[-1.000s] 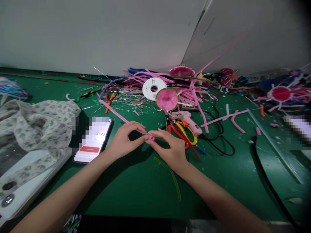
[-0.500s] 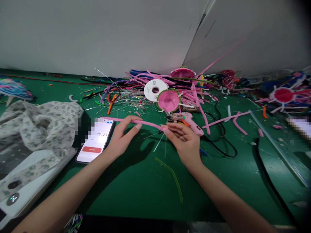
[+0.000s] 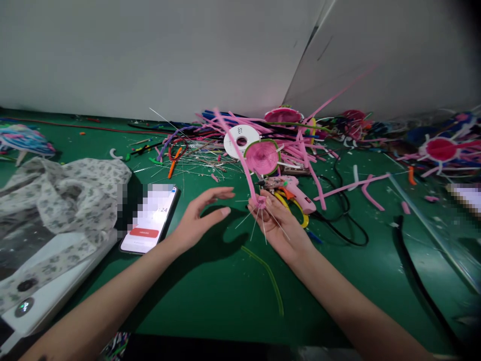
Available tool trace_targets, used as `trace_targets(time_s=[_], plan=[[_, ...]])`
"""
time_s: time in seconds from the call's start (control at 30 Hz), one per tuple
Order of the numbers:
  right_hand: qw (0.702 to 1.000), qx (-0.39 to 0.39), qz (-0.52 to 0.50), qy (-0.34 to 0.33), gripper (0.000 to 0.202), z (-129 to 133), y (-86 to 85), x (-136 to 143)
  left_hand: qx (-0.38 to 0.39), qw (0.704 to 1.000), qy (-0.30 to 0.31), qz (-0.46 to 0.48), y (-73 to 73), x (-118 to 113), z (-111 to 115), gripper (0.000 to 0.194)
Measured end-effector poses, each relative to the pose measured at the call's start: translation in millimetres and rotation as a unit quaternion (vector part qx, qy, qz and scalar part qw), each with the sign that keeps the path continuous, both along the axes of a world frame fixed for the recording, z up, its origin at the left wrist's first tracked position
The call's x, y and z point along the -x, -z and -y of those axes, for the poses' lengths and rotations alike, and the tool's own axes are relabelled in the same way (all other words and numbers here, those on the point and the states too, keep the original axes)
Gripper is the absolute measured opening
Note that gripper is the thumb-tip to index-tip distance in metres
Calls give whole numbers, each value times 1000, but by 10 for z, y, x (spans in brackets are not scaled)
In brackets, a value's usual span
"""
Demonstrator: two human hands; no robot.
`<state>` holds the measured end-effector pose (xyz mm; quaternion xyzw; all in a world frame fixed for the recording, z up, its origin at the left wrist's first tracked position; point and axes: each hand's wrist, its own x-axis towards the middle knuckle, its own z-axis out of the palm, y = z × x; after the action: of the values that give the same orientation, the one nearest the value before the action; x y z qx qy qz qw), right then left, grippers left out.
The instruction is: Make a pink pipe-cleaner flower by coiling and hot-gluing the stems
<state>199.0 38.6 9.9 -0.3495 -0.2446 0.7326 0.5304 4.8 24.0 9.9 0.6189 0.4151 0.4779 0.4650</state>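
Between the fingers of my right hand [image 3: 280,225] is a small pink coil [image 3: 260,202] with several thin, stiff spokes fanning out toward me. From the coil a long pink pipe cleaner [image 3: 244,163] rises up and away, leaning left. My left hand [image 3: 205,215] hovers to the left of the coil, thumb and fingers apart, with nothing in it. Just beyond my right hand lie a pink glue gun [image 3: 296,193] and yellow-handled scissors [image 3: 303,219], partly covered by the hand. A green strip [image 3: 268,273] lies on the table nearer to me.
A phone [image 3: 148,220] showing a timer lies left, beside a patterned cloth [image 3: 86,190]. At the back are a white disc [image 3: 235,135], a round pink piece with green rim [image 3: 262,157] and piled pink strips. A black cable [image 3: 347,238] loops right of the glue gun.
My left hand has let go of the pink pipe cleaner. My right hand has turned palm up, so the strip now points away and the spokes face me.
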Motion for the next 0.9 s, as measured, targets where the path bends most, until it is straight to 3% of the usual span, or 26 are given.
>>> trace_targets(time_s=[0.13,0.43,0.9], plan=[[1000,20,-12,-14,29,29,28,43,-21,999,16,-32,-23,-96,70,38],[1000,18,10,-17,27,80,68,101,-58,988,-81,-114,-4,-162,81,20],[998,-4,41,-55,26,164,51,136,-39,993,-28,-107,67,-152,56,16]])
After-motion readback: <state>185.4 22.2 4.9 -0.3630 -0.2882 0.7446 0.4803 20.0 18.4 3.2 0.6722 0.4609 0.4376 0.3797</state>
